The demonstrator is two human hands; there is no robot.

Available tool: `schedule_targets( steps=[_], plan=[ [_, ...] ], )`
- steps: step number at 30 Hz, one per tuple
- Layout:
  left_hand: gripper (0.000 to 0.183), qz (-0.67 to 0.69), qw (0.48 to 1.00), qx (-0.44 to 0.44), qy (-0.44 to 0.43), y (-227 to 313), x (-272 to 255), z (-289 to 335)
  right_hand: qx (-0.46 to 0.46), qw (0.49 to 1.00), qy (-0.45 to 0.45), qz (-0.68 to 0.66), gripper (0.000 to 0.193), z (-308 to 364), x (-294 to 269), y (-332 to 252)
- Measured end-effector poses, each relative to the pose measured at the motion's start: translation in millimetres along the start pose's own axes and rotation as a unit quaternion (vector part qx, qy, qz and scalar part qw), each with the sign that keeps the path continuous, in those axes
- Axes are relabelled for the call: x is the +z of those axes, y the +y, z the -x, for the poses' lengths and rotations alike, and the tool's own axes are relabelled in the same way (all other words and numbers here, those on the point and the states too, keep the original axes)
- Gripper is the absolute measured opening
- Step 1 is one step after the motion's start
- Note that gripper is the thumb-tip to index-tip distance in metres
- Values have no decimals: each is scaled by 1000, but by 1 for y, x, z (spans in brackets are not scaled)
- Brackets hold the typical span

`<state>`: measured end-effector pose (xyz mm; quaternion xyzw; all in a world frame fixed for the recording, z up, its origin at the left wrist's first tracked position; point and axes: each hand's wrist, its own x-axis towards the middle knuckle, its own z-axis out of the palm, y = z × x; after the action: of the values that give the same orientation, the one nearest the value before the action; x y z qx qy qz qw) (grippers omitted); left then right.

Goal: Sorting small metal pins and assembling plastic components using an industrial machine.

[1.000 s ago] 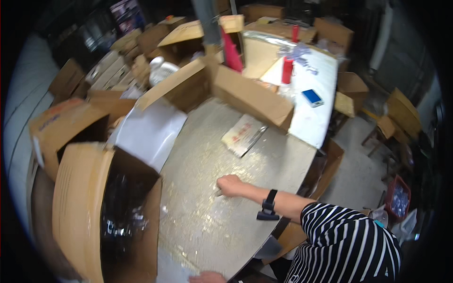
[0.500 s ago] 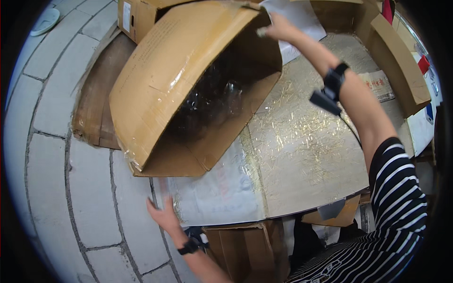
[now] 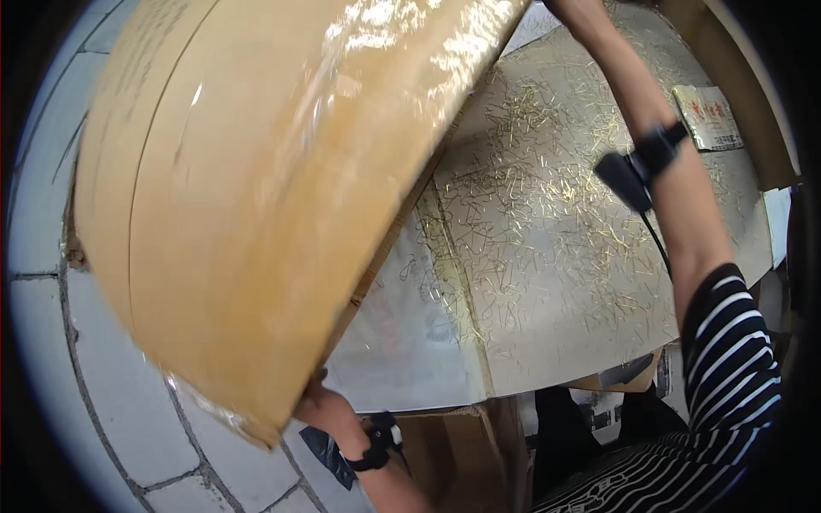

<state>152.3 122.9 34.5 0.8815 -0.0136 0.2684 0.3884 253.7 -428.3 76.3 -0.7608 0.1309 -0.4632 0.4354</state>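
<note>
Brown cardboard box [image 3: 239, 222], tilted over the left of the table [image 3: 530, 369], is best steadied from both ends, the left hand [image 3: 329, 410] grasping its lower edge, the right hand [image 3: 579, 12] too cropped to tell its hold.

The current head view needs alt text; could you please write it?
A person's left hand touches a large brown cardboard box; the right hand is partly out of frame. Bent golden metal wires litter the grey tabletop.
</note>
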Motion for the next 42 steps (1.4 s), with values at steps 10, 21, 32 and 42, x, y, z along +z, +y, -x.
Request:
schedule_targets(
  steps=[10,21,32,42],
  plan=[
    [32,-6,995,-98,-18,32,38,-21,10,988,-43,147,26,-14,6,10],
    [43,69,980,-144,-117,97,39,199,139,881,-452,-30,28,232,-243,-87],
    [16,166,745,-583,-276,62,-27,519,388,618,-592,341,15,528,-432,57],
    [16,139,735,-626,-219,59,38,632,239,889,-377,101,20,564,-400,76]
  ],
)
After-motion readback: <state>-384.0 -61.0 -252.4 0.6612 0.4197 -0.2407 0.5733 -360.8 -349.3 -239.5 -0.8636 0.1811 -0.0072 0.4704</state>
